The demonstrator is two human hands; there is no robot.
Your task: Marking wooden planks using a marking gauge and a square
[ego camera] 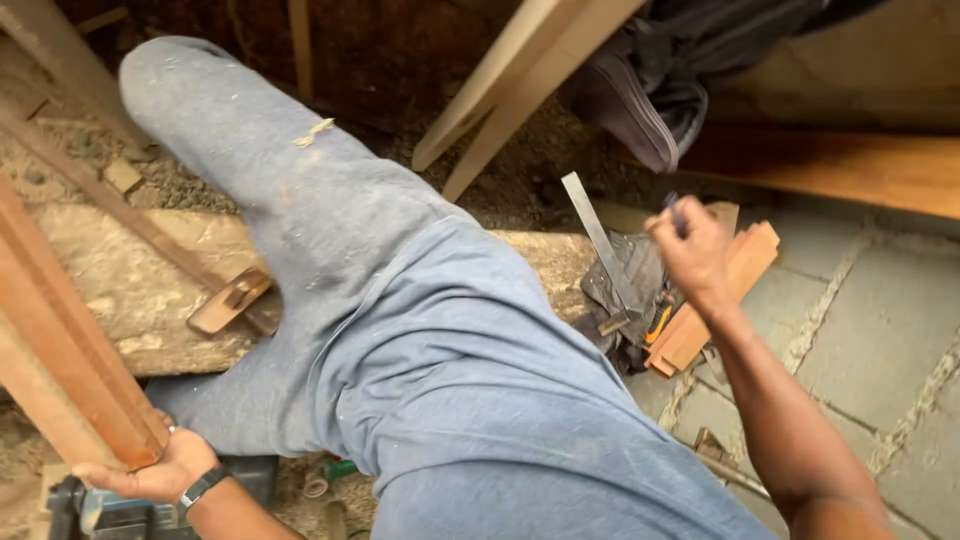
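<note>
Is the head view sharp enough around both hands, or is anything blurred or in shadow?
Head view: the right hand is motion-blurred, so what it pinches is unclear; the left hand, gripping the reddish wooden beam, is sharp; the top background is in deep shadow; light is soft, no glare.

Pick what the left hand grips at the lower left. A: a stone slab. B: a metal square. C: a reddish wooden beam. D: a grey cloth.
C: the left hand wraps under the end of the reddish wooden beam, while the metal square lies apart, near the right hand.
</note>
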